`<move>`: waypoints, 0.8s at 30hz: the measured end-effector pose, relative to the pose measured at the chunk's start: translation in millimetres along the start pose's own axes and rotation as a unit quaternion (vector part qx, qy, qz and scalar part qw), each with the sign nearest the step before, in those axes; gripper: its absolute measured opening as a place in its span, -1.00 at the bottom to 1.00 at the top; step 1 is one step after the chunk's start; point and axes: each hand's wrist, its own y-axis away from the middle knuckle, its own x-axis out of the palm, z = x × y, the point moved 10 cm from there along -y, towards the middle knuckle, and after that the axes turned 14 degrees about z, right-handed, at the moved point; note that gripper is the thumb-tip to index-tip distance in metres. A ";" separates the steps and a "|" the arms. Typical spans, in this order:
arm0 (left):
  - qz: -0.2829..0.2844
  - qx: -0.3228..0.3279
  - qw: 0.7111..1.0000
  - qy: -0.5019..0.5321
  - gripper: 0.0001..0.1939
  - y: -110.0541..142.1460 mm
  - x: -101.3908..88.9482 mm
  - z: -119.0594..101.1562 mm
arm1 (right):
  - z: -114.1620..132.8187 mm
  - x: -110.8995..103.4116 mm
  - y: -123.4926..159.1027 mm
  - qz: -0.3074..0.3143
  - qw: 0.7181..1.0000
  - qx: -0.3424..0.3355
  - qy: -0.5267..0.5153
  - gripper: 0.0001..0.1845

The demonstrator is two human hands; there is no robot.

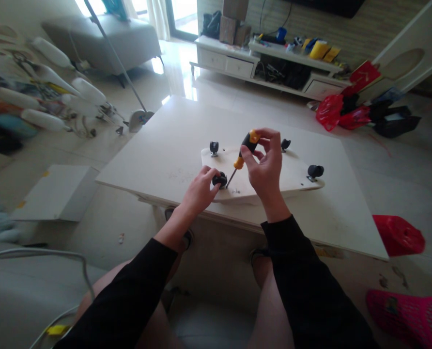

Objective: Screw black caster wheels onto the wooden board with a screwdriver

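Your black sleeves nearest; L hand pinches caster, board's near-L corner; R hand grips screwdriver, tip by base. Prob. screw work, needs steady tip.

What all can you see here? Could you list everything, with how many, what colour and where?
Screwdriver: one, yellow and black, tip beside the near-left caster
Casters: four, black, on the board
Board: one, white, on the table
Table: one, white, centre
TV cabinet: one, white, far side
Cardboard boxes: several, brown, on the cabinet's left
Bench: one, grey, far left
Box: one, white, floor at left
Red plastic item: one, right of the table
Basket: one, pink, lower right
Left hand: one, bare, at the near-left caster
Right hand: one, bare, holding the screwdriver
Sleeves: two, black, lower centre
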 end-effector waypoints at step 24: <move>-0.019 -0.007 1.000 -0.024 -0.78 0.0 -4.1 -1.8 | -4.3 -2.0 -0.8 0.019 0.999 0.002 -0.037 -0.65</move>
